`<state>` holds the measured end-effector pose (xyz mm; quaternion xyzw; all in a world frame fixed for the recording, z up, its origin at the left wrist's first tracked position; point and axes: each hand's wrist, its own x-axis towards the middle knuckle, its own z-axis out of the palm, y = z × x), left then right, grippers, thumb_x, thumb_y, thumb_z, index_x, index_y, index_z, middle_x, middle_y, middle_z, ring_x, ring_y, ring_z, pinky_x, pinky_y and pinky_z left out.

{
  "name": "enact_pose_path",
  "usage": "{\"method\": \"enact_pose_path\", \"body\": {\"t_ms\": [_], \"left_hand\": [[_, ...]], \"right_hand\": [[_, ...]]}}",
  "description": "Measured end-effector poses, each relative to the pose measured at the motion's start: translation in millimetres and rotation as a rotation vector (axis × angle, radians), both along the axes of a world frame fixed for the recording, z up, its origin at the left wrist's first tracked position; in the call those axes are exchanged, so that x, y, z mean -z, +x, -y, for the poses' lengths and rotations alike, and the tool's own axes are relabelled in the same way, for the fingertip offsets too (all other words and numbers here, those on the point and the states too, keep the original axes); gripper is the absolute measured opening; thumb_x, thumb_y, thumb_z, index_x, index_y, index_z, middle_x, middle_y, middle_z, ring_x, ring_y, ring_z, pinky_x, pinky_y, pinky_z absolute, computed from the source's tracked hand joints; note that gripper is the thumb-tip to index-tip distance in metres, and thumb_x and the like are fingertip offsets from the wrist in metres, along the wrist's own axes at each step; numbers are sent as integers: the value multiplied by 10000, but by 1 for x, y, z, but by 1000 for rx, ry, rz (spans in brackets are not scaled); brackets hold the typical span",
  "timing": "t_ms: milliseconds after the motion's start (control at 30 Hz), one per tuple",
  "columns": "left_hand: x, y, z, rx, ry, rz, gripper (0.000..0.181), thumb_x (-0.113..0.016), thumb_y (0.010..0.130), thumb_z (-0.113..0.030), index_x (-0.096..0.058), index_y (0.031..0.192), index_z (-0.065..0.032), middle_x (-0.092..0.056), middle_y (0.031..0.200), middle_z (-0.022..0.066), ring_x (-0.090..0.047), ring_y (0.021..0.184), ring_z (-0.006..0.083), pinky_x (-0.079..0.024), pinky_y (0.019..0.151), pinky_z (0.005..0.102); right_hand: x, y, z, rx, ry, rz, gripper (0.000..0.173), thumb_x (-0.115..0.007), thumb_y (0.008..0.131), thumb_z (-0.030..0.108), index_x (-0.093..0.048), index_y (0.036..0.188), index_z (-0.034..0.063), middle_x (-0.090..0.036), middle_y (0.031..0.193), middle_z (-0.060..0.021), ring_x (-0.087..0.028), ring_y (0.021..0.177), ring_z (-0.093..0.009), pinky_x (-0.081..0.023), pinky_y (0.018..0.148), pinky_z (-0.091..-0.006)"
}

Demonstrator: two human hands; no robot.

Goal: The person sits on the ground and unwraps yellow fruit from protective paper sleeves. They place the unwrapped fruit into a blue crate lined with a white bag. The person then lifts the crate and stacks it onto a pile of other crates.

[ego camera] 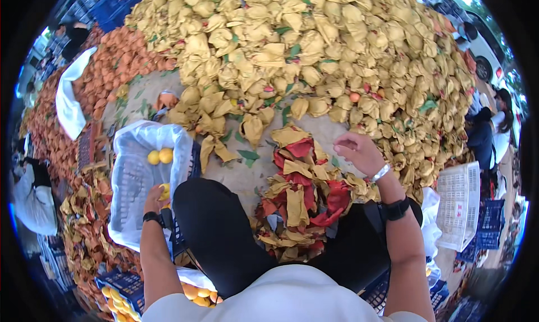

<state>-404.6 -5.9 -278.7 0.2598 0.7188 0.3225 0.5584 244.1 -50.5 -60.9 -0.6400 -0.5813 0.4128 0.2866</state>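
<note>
My left hand [155,200] is inside a plastic-lined crate [126,174] at the left, its fingers on a yellow-orange round fruit [165,191]. More of the same fruit [166,155] lies near the crate's far side. My right hand [357,151], with a silver bracelet at the wrist, hovers with curled fingers and holds nothing visible; it is nearest to the heap of paper-wrapped fruit [370,132]. Torn yellow and red paper wrappers [299,187] lie piled between my knees.
A large mound of yellow paper-wrapped fruit [252,48] rises ahead, with orange-wrapped ones [118,57] at the left. A white plastic crate [459,204] stands right. Blue crates with fruit [122,282] are at lower left. Other people [497,128] are at both sides.
</note>
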Motion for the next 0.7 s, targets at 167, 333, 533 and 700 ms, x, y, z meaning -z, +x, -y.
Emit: {"method": "enact_pose_path", "body": {"t_ms": [167, 333, 533, 700], "left_hand": [[-20, -26, -19, 408, 275, -725, 375, -621, 835, -106, -517, 1178, 8, -552, 1116, 134, -543, 1026, 271, -487, 844, 381], [-129, -16, -90, -176, 577, 291, 394, -522, 894, -58, -437, 1258, 67, -465, 1268, 137, -487, 1142, 248, -427, 977, 337], [-299, 187, -66, 130, 732, 523, 436, -391, 970, -114, -305, 1374, 27, -296, 1449, 133, -472, 1149, 174, -395, 995, 280], [-275, 330, -40, 441, 494, 712, 344, -476, 934, -106, -407, 1252, 3, -432, 1318, 133, -546, 985, 171, -493, 814, 278]], "right_hand": [[-31, 21, 1, 244, 56, -162, 214, -627, 847, 181, -627, 942, -11, -648, 846, -60, -614, 785, -115, -497, 664, -254], [-110, 65, 33, 436, 363, -488, 245, -565, 900, 186, -589, 1045, -10, -639, 964, -104, -632, 848, -175, -527, 701, -287], [-64, 184, 82, 753, 466, -570, 243, -584, 883, 192, -596, 1015, -12, -642, 931, -102, -633, 816, -173, -526, 696, -295], [160, 308, 145, 1184, 39, -69, 347, -722, 719, 223, -656, 982, 7, -665, 774, -93, -634, 675, -169, -524, 569, -300]]}}
